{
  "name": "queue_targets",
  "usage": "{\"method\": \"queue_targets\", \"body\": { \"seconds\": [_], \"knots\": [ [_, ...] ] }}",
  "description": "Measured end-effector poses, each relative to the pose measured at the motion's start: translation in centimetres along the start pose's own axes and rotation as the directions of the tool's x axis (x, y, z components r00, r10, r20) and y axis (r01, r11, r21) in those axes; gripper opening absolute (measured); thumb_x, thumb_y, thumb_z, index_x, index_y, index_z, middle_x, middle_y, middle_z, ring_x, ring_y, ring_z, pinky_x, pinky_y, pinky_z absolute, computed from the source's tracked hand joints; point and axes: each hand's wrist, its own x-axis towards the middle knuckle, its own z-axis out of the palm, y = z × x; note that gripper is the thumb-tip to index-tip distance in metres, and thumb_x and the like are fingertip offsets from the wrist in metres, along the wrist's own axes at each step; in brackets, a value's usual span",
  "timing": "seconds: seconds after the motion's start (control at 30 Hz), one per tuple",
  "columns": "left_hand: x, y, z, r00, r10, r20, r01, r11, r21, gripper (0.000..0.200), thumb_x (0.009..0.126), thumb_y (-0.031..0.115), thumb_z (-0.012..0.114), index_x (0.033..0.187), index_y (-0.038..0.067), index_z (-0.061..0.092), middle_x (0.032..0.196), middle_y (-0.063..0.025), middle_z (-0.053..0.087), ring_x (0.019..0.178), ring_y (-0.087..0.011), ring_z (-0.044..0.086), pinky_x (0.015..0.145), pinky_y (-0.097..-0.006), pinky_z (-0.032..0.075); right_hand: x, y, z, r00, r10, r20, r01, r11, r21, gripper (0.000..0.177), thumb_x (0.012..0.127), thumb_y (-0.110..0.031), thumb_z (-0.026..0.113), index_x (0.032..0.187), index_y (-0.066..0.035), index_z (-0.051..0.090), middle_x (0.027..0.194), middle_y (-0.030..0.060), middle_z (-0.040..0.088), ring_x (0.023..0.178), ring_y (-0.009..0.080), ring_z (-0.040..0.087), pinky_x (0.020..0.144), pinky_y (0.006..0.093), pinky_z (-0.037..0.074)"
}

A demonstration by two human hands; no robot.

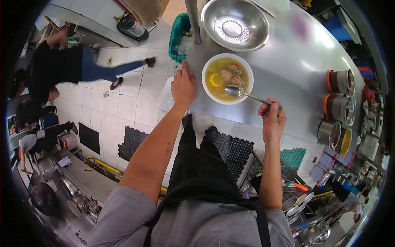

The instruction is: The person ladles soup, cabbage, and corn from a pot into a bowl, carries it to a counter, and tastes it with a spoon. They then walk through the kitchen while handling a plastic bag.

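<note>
On the steel counter (288, 74) stands a white bowl (207, 88) of yellow broth with a corn piece (214, 80) and chunks of meat (232, 76). My right hand (273, 116) pinches the handle end of a metal spoon (263, 100), whose head is over the broth at the bowl's lower right. Left of the bowl, my left hand (184, 85) rests at the counter's edge with its fingers pointing up the view, seemingly holding nothing; a whitish cloth or bag (166, 95) shows beside it, below counter level.
A steel colander (235, 25) sits behind the bowl, near a metal post (193, 22). A green-lined bin (178, 39) stands beyond the counter's left edge. Several metal pots (342, 82) are at the right. People (61, 66) are at the far left, one striding.
</note>
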Motion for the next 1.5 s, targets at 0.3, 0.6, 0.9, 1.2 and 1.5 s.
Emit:
{"method": "queue_targets", "body": {
  "seconds": [0.3,0.6,0.9,1.2,1.5],
  "knots": [
    [-0.1,-0.1,0.1,0.999,0.032,-0.036,-0.033,0.999,-0.034,0.053,0.099,0.026,0.043,0.147,0.008,0.033,0.112,-0.0171,0.059,0.102,-0.0348,0.059,0.084,-0.0488,0.047,0.7,0.4,0.0,1.0,0.031,0.005,-0.031,1.0,-0.002,0.029,0.103,-0.026,0.05,0.113,-0.001,0.061,0.083,0.0046,0.064,0.073,0.0128,0.06,0.068,0.0277,0.051],
    [0.0,-0.3,0.3,0.998,0.042,-0.041,-0.043,0.999,-0.028,0.053,0.099,0.026,0.043,0.147,0.008,0.031,0.112,-0.0174,0.058,0.102,-0.035,0.059,0.084,-0.0485,0.048,0.9,0.4,-0.3,0.994,0.106,-0.011,-0.105,0.992,0.077,0.031,0.103,-0.03,0.051,0.112,-0.002,0.06,0.083,0.004,0.064,0.073,0.0129,0.059,0.068,0.0285,0.051],
    [-0.1,-0.1,0.1,0.999,0.025,-0.022,-0.025,1.0,-0.005,0.053,0.099,0.025,0.043,0.147,0.009,0.032,0.114,-0.0167,0.058,0.102,-0.0344,0.059,0.084,-0.048,0.048,0.2,-4.0,0.2,0.998,0.063,-0.004,-0.063,0.997,0.053,0.033,0.102,-0.033,0.052,0.11,-0.002,0.059,0.083,0.0051,0.063,0.073,0.0142,0.058,0.067,0.0295,0.049],
    [-0.1,-0.2,0.1,0.998,0.039,-0.049,-0.04,0.999,-0.031,0.051,0.1,0.026,0.04,0.148,0.009,0.032,0.115,-0.0199,0.06,0.102,-0.0381,0.06,0.085,-0.0519,0.048,-1.5,-11.1,1.8,0.995,-0.034,0.092,0.024,0.994,0.106,0.034,0.101,-0.033,0.054,0.108,0.0,0.06,0.075,0.0071,0.062,0.069,0.0157,0.057,0.065,0.0307,0.046],
    [-0.3,-0.1,0.0,0.998,0.04,-0.055,-0.04,0.999,-0.008,0.05,0.1,0.025,0.041,0.147,0.008,0.033,0.112,-0.0201,0.06,0.101,-0.0382,0.06,0.084,-0.0511,0.049,-4.9,-20.8,3.4,0.963,-0.174,0.207,0.139,0.975,0.172,0.032,0.104,-0.034,0.043,0.105,-0.003,0.054,0.067,0.0,0.042,0.061,0.0112,0.037,0.055,0.0285,0.032]
  ]
}}
